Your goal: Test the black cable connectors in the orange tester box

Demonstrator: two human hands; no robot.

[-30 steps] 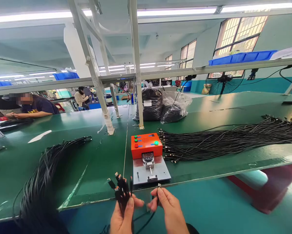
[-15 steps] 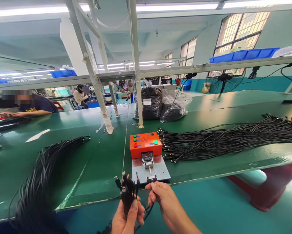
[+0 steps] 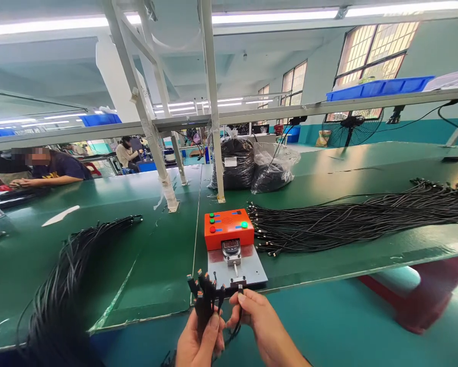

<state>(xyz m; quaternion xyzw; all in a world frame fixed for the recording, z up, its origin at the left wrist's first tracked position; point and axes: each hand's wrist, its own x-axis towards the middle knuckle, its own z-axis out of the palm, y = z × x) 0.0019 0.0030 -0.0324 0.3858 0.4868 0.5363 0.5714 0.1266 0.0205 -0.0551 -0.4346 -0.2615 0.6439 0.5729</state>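
Note:
A bunch of black USB cables (image 3: 205,306) is gripped in my left hand (image 3: 204,339), their plugs pointing up, some with orange tips. My right hand (image 3: 257,318) pinches one black USB cable (image 3: 240,291) just below its plug, with the metal end upward. That plug is just in front of the small metal block at the near edge of the test fixture's metal plate (image 3: 252,267). Behind the plate stands an orange box (image 3: 229,227) with green and red buttons and a lit green one. A digital gauge (image 3: 231,247) is mounted in front of it.
Many black cables (image 3: 347,219) lie along the green table to the right. Another bundle of cables (image 3: 68,270) hangs over the left edge. Plastic bags (image 3: 236,163) stand behind a shelf post (image 3: 215,127). Across the table sits a person (image 3: 64,165).
My right hand has drawn the cable plug slightly back from the small metal block toward me. The bunch in my left hand has shifted a little right and down.

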